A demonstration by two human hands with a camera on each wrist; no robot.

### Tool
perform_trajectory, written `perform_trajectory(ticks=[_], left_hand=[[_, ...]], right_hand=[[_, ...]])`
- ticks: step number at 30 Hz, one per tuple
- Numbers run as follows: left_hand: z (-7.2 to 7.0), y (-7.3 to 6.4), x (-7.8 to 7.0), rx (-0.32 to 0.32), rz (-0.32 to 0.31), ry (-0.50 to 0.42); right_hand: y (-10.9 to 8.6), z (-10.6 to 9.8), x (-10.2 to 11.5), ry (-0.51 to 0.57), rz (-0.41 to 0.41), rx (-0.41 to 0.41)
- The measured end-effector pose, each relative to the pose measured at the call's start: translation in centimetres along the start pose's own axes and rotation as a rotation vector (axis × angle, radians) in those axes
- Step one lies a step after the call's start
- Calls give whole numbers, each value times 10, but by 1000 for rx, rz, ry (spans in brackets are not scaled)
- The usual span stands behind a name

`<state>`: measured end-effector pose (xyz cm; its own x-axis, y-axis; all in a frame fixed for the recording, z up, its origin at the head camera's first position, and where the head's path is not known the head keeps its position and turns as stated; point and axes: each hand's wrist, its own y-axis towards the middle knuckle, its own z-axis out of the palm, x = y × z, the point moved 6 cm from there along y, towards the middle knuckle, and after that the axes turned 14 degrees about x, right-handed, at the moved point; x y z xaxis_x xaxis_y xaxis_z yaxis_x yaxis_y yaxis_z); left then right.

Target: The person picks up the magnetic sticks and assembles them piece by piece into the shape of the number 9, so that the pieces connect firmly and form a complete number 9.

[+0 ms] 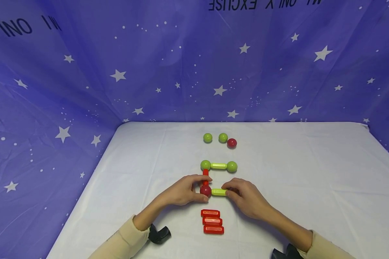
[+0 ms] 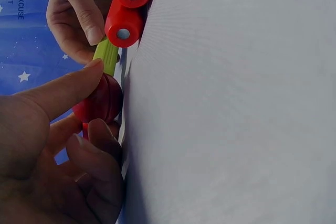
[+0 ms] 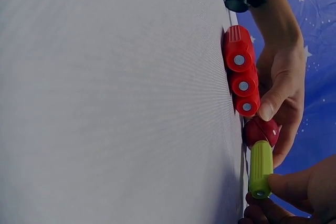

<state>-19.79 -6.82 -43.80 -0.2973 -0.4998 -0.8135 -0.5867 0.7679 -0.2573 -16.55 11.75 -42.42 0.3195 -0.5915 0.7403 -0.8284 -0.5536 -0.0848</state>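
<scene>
My left hand [image 1: 181,190] grips a dark red ball [image 1: 205,191] between thumb and fingers. The right hand [image 1: 249,200] pinches the outer end of a yellow-green rod [image 3: 261,169], whose other end meets that ball. From the ball a red rod [image 1: 205,172], partly covered by left fingers, runs up to a green ball [image 1: 205,164]. Another yellow-green rod [image 1: 218,166] joins this green ball to a second green ball [image 1: 232,167] on its right. The joined pieces form three sides of a square lying flat on the table.
Three red rods [image 1: 212,221] with silver discs in their ends lie side by side in front of the hands. Farther back on the white-covered table [image 1: 311,172] sit two loose green balls [image 1: 208,137] and a loose red ball [image 1: 232,143]. A purple star-patterned cloth [image 1: 194,72] hangs behind.
</scene>
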Motion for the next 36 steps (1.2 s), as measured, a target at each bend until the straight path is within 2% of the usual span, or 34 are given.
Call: perform_trajectory(ticks=[16,21,28,36], left_hand=[[0,-1,-1,0,-2,-5],[0,-1,0,0,2,-8],[-1,-1,0,-6,7,0],[-1,-1,0,0,2,-1]], right_hand=[[0,-4,-1,21,1,-6],[1,-11,0,11,-12,-57],[9,-32,5,-57,-31,-157],[21,-54,0,-49,-51,-250]])
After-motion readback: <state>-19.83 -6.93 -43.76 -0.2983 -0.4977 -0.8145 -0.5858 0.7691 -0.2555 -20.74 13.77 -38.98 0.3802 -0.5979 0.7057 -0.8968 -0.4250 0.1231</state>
